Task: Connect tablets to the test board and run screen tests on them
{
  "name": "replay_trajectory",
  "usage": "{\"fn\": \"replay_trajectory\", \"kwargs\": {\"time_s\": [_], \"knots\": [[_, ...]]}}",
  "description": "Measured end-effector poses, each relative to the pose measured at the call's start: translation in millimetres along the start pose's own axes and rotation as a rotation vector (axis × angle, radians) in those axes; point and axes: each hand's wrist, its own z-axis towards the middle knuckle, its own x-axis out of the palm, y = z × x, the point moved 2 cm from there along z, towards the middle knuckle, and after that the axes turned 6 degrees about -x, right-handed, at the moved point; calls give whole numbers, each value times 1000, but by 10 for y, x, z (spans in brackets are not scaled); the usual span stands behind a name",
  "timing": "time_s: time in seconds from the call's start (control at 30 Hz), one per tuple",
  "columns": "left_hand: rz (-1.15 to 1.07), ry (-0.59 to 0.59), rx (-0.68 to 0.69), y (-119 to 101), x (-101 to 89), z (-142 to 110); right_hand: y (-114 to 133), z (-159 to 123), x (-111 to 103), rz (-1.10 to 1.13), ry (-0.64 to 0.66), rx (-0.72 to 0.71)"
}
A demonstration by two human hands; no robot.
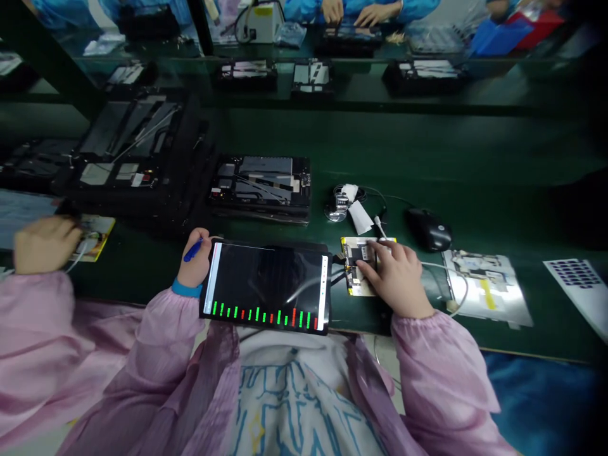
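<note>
Beside the left edge of a tablet-sized screen (pixel 270 285), my left hand (pixel 194 266) is closed around a small blue tool (pixel 193 249), whose kind I cannot make out. The screen is lit, with green and red bars along the bottom of a dark picture. My right hand (pixel 401 278) lies over a circuit board (pixel 358 288) with yellow edges, thumb and fingers apart on it. Short dark leads run between the screen and this board. A white cable (pixel 379 227) reaches the board from behind, its end partly hidden by my fingers.
Stacked tablet shells (pixel 137 152) stand at the back left, with a lower stack (pixel 261 190) behind the screen. A black mouse (pixel 430 229), a metal plate with a board (pixel 489 288) and a label sheet (pixel 577 278) lie rightward. A co-worker's hand (pixel 45 244) is at left; others work opposite.
</note>
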Motion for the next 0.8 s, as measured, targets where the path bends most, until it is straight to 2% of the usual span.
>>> {"fn": "replay_trajectory", "kwargs": {"time_s": [0.33,0.4,0.47,0.53,0.6,0.8], "knots": [[-21,15,7,31,17,0,32,25,11,20,-36,61],[3,3,12,43,4,10,41,24,-30,32,-77,47],[20,-9,16,52,-9,16,58,40,-82,83,-77,-26],[28,-17,14,59,-18,18,72,84,-114,208,24,-164],[30,-19,16,63,-22,18,64,157,-120,325,180,-294],[42,-26,19,66,-26,14,-40,489,-109,457,480,-509]]}}
